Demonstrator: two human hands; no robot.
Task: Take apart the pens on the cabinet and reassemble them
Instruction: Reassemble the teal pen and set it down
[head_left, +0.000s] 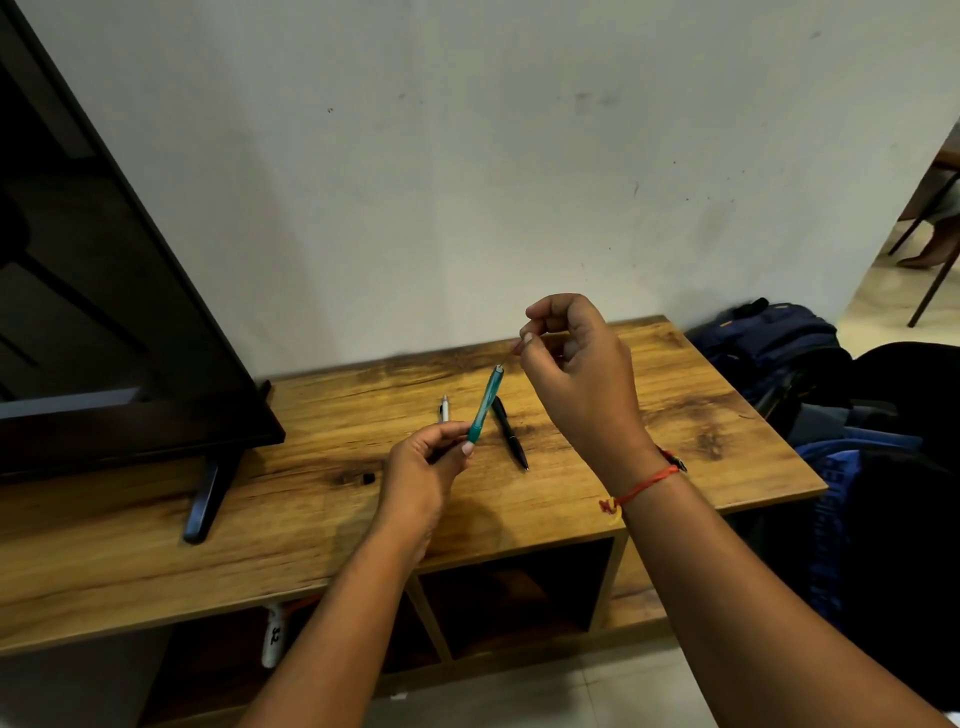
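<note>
Teal pen (484, 402): tilted upright above the cabinet (675, 415)
Left hand (423, 467) grip: curled round its lower end
Right hand (576, 364) grip: pinching thin insert (506, 358) at barrel top
Progress: early, probably; black pen (509, 431), white pen (444, 409) lie on cabinet, likely pending

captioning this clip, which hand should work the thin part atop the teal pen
Likely the right hand: it pinches that thin part, while the left hand grips the teal pen lower down.

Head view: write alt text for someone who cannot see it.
The left hand holds a teal pen tilted over a cabinet, while the right hand pinches something thin at its top end. A black pen and a white pen lie on it.
</note>
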